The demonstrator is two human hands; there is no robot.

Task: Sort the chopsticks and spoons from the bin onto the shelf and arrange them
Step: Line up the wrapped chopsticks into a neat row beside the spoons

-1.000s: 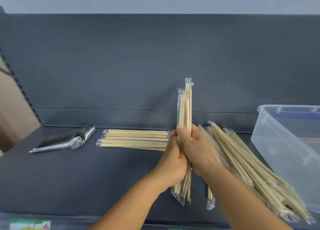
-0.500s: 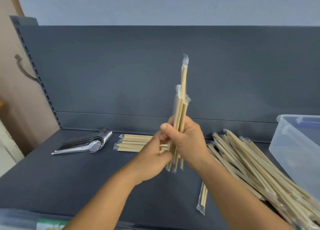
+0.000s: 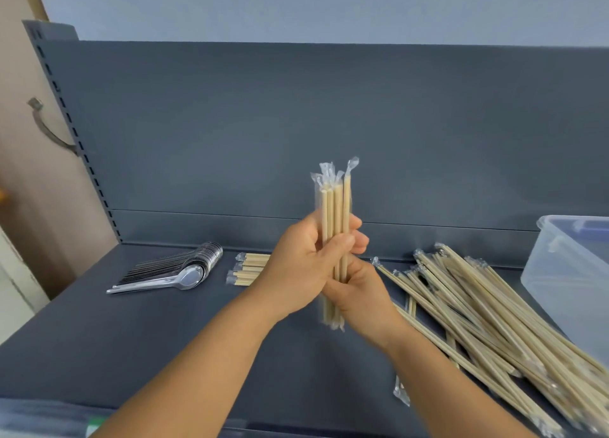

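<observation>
Roughly midway: your hands (image 3: 329, 273) grip a chopstick bundle (image 3: 336, 226) upright, spoons (image 3: 184, 273) stacked far left, loose pile (image 3: 478, 315) right still unsorted.

chopsticks (image 3: 334, 220) pale tan | spoons (image 3: 184, 273) silver | shelf (image 3: 164, 332) dark grey

So all we get of the person is two bare forearms coming in from the bottom of the frame, plus the left hand (image 3: 298, 273) and right hand (image 3: 359, 297) around the middle. We can't spot any sleeves, gloves, watch, rings or bracelets on what shows. Short, plain nails where the fingertips show. Elbows and everything above are cut off.
</observation>
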